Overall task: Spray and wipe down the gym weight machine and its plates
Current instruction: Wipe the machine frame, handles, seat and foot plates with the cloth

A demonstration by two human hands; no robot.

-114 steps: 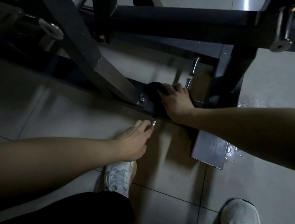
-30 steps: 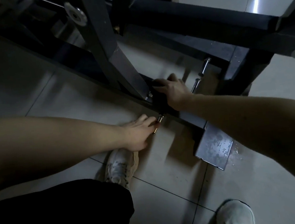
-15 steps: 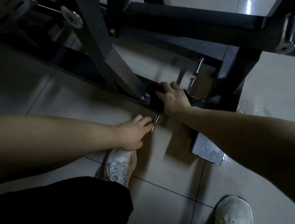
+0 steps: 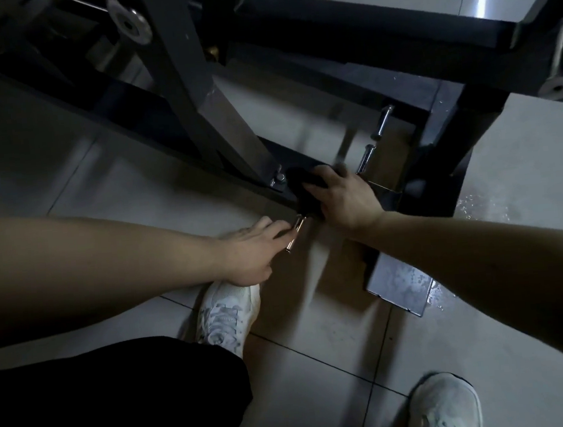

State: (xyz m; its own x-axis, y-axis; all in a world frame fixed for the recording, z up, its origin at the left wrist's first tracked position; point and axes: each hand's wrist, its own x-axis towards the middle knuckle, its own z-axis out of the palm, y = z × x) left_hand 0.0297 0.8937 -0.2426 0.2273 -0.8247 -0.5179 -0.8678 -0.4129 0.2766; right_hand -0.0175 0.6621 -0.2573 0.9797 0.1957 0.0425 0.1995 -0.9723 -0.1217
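**Cloth on the low bar**

I look down and the light is dim. The right hand (image 4: 343, 201) presses a dark cloth (image 4: 300, 191) on the low bar (image 4: 134, 103) of the weight machine (image 4: 187, 85). The cloth sits just beside a bolt at the foot of a slanted post. The left hand (image 4: 252, 250) lies flat on the tile floor (image 4: 323, 397). Its fingertips are right by a small shiny pin (image 4: 294, 234). Two shiny pegs (image 4: 382, 121) stick up behind the right hand. A metal foot plate (image 4: 399, 288) has water drops on it. I see two white shoes (image 4: 226, 317) and a black trouser leg (image 4: 112, 398).
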